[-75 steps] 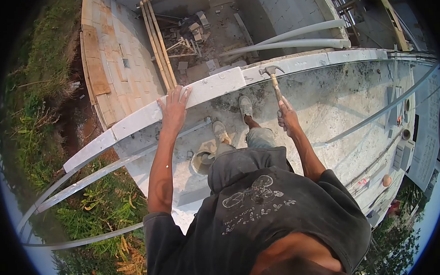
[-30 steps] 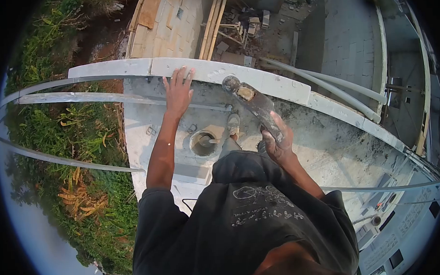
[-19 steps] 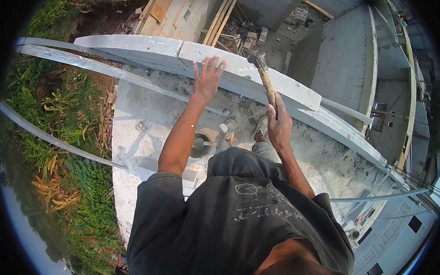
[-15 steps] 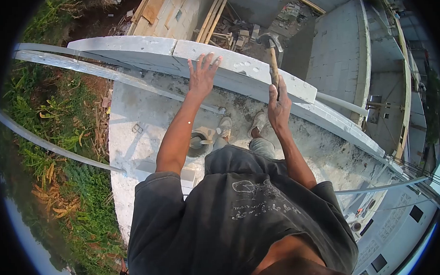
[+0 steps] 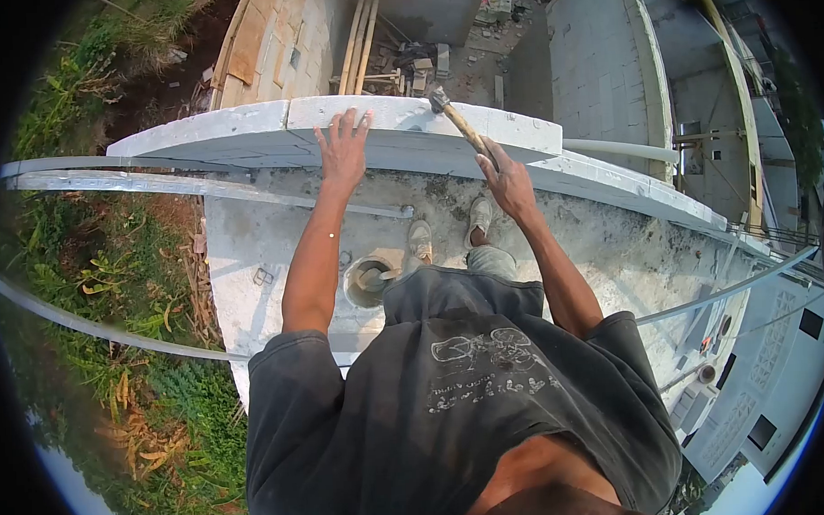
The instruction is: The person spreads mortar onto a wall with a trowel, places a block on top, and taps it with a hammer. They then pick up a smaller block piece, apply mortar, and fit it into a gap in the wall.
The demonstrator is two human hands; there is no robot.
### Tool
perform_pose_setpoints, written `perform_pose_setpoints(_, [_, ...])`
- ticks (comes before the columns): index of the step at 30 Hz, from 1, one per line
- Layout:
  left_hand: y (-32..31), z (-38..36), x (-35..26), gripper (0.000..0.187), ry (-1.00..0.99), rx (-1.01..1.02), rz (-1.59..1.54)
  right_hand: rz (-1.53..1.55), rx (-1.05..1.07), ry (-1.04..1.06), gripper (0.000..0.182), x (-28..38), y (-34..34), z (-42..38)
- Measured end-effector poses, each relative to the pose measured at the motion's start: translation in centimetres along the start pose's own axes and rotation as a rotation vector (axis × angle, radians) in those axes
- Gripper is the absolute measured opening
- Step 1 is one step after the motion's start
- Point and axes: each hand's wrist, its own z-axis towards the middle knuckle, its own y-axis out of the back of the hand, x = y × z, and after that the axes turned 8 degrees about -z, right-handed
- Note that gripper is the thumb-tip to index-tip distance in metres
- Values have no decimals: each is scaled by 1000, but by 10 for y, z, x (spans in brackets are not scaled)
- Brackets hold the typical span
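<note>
A low wall of pale concrete blocks runs across in front of me, and its top block lies between my hands. My left hand rests on the near face of this block, fingers spread, their tips at its upper edge. In my right hand is a claw hammer, gripped by its wooden handle. The hammer tilts up to the left, and its head is over or against the block's top edge; contact cannot be made out. Shallow dents by the hammer in the earlier view are hard to see now.
A round bucket with something pale in it stands by my feet on the concrete slab. Metal channels cross at left, above plants. Beyond the wall is a drop into rooms with rubble and bamboo poles.
The hammer has swung from nearly upright to a leftward tilt, bringing its head down to the block's top. My left hand stays on the block. The whole view has shifted slightly.
</note>
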Motion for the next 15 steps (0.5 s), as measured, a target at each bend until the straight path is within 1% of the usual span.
perform_pose_setpoints(2, [0, -24, -2, 78, -2, 65, -15, 195, -71, -88, 50, 19, 19, -33])
perform_pose_setpoints(3, [0, -11, 1, 78, -4, 50, 0, 287, -131, -102, 50, 26, 33, -29])
perform_pose_setpoints(4, [2, -13, 1, 78, -8, 57, 11, 340, -179, -122, 48, 26, 41, -42])
perform_pose_setpoints(7, [13, -48, -4, 79, 2, -7, -48, 352, 40, -257, 46, -12, 60, -104])
perform_pose_setpoints(8, [11, -73, -7, 82, 15, -62, -45, 343, 134, -308, 44, -35, 58, -129])
perform_pose_setpoints(9, [7, -105, -12, 81, 87, -42, -107, 334, 231, -356, 42, -65, 49, -157])
perform_pose_setpoints(10, [0, -144, -19, 80, 166, -19, -168, 254, 318, -326, 42, -103, 37, -187])
perform_pose_setpoints(11, [-16, -191, -25, 80, 309, 89, -294, 172, 407, -285, 41, -142, 24, -214])
perform_pose_setpoints(12, [-38, -243, -32, 81, 457, 183, -420, 60, 486, -291, 42, -171, 14, -231])
perform_pose_setpoints(13, [-65, -303, -37, 83, 616, 297, -664, -54, 564, -289, 43, -199, 4, -245])
perform_pose_setpoints(14, [-106, -375, -48, 90, 725, 351, -810, -100, 640, -335, 43, -234, -14, -262])
perform_pose_setpoints(15, [-117, -436, -76, 99, 933, 474, -916, -146, 710, -377, 44, -269, -34, -275])
